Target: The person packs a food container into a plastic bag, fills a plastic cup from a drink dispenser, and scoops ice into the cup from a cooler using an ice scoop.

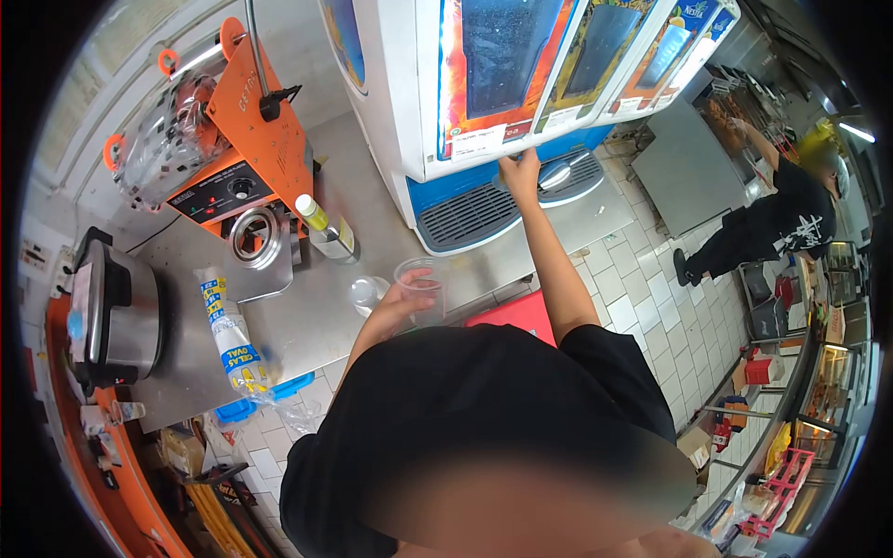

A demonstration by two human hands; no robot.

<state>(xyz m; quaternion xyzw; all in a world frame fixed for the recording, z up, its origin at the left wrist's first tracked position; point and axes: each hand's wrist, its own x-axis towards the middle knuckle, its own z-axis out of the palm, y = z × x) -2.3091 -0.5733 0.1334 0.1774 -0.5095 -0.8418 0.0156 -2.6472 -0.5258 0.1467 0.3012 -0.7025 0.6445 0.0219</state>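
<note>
My left hand [406,302] is wrapped round a clear plastic cup [428,288], held upright over the metal counter's front edge. Beside it on the counter is another clear plastic piece [368,294]. My right hand [521,175] reaches up under the front of the white drink dispenser [383,84], above its drip tray [470,219]. Its fingers are closed on something at the dispenser's underside that I cannot make out. A shiny rounded thing [555,175] shows just right of that hand.
Left on the metal counter [349,333] stand a bottle [327,232], an orange machine [244,121], a wrapped sleeve of cups [230,335] and a large cooker [126,307]. A red surface [516,316] lies below the counter edge. Another person [791,209] stands at far right.
</note>
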